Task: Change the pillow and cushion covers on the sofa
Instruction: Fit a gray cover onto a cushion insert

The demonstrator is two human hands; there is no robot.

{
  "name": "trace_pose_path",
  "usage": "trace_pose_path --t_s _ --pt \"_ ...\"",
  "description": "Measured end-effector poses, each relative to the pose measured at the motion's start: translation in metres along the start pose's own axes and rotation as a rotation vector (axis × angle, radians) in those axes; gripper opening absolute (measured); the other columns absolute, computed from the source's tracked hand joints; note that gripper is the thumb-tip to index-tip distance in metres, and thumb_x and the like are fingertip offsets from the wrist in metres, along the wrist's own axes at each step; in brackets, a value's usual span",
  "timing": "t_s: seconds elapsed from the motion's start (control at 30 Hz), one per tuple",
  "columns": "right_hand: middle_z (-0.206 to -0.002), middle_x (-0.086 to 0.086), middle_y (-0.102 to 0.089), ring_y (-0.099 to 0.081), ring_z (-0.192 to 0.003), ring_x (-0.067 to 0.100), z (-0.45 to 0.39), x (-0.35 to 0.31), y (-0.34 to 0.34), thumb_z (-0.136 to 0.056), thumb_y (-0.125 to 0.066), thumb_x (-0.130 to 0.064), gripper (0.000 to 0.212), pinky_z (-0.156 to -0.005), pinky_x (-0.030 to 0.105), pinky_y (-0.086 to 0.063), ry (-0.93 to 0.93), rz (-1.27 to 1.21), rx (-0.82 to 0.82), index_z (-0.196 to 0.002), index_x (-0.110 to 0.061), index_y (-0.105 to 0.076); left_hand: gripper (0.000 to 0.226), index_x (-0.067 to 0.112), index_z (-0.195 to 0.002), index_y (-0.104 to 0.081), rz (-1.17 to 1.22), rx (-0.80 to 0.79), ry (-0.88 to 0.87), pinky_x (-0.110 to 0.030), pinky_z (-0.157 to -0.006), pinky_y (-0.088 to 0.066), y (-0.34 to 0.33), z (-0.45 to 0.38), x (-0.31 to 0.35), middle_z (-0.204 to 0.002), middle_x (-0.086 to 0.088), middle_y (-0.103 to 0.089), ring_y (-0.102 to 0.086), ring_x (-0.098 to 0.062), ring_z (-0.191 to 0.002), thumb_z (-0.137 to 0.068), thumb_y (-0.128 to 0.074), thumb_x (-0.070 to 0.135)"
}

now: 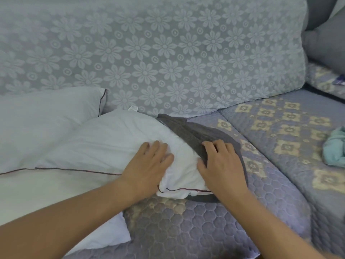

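Observation:
A white pillow (104, 144) with dark red piping lies on the sofa seat (186, 227). Its right end sits inside the bunched mouth of a dark grey cover (188, 131). My left hand (149, 167) lies on the white pillow near that end, fingers spread and slightly bent into the fabric. My right hand (222, 165) grips the gathered edge of the grey cover, thumb against the pillow. A second white pillow (43, 118) lies behind at the left, partly under the first.
The sofa back cushion (158, 53) with a pale flower pattern stands behind. A crumpled light teal cloth (335, 148) lies on the seat at the right edge. A grey cushion (324, 43) sits in the far right corner.

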State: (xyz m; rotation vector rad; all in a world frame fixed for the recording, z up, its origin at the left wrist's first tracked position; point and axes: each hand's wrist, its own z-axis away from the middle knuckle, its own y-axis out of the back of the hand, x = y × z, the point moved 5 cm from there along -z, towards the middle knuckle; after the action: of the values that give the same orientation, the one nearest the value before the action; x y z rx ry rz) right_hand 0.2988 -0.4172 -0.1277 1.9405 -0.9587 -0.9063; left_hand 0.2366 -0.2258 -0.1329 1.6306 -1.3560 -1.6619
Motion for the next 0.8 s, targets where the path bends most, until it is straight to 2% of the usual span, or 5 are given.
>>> trace_pose_path --t_s 0.13,0.4,0.53,0.63,0.8 --pt "-0.1 0.007 -0.062 -0.054 -0.091 0.027 -0.013 0.006 0.007 -0.091 -0.06 -0.024 0.026 -0.067 0.038 -0.047 -0.107 -0.037 0.013 -0.115 -0.012 -0.062 0.088 0.017 -0.154 -0.036 0.05 0.02 -0.071 -0.069 -0.111 -0.029 -0.005 0.009 0.022 -0.158 -0.022 -0.034 -0.033 -0.045 -0.144 -0.078 -0.064 0.052" --pt "-0.076 -0.002 -0.058 -0.058 -0.074 0.022 -0.024 0.006 0.005 -0.099 -0.05 -0.044 0.032 -0.061 0.037 -0.045 -0.055 -0.141 -0.036 -0.08 -0.02 -0.059 0.1 0.038 -0.161 -0.012 0.035 0.023 -0.242 -0.071 -0.107 -0.034 -0.005 -0.006 0.028 -0.166 -0.019 -0.019 -0.03 -0.049 -0.146 -0.083 -0.075 0.038" --pt "-0.106 0.003 -0.057 -0.054 -0.1 0.027 -0.023 -0.011 -0.007 -0.091 -0.06 -0.042 0.036 -0.076 0.042 -0.048 0.036 -0.07 -0.1 -0.118 -0.019 -0.059 0.063 0.033 -0.151 -0.036 0.028 0.08 -0.249 -0.067 -0.109 -0.033 0.002 -0.011 0.041 -0.158 -0.024 -0.033 -0.034 -0.046 -0.144 -0.092 -0.053 0.018" --pt "-0.121 0.003 -0.051 -0.049 -0.112 0.028 -0.023 -0.017 -0.013 -0.091 -0.056 -0.045 0.05 -0.086 0.042 -0.045 0.106 0.015 -0.236 -0.136 -0.024 -0.047 0.021 0.018 -0.109 -0.061 -0.011 0.202 -0.362 -0.054 -0.113 -0.035 0.007 -0.008 0.041 -0.134 -0.018 -0.056 -0.046 -0.039 -0.131 -0.094 -0.05 0.007" --pt "-0.116 0.007 -0.05 -0.048 -0.105 0.029 -0.031 -0.001 -0.001 -0.091 -0.051 -0.018 0.037 -0.078 0.04 -0.045 -0.046 0.008 -0.151 -0.129 -0.017 -0.05 0.016 0.018 -0.096 -0.066 -0.028 0.167 -0.502 -0.057 -0.11 -0.039 -0.005 0.003 0.036 -0.152 -0.012 -0.046 -0.041 -0.038 -0.142 -0.098 -0.051 0.013"
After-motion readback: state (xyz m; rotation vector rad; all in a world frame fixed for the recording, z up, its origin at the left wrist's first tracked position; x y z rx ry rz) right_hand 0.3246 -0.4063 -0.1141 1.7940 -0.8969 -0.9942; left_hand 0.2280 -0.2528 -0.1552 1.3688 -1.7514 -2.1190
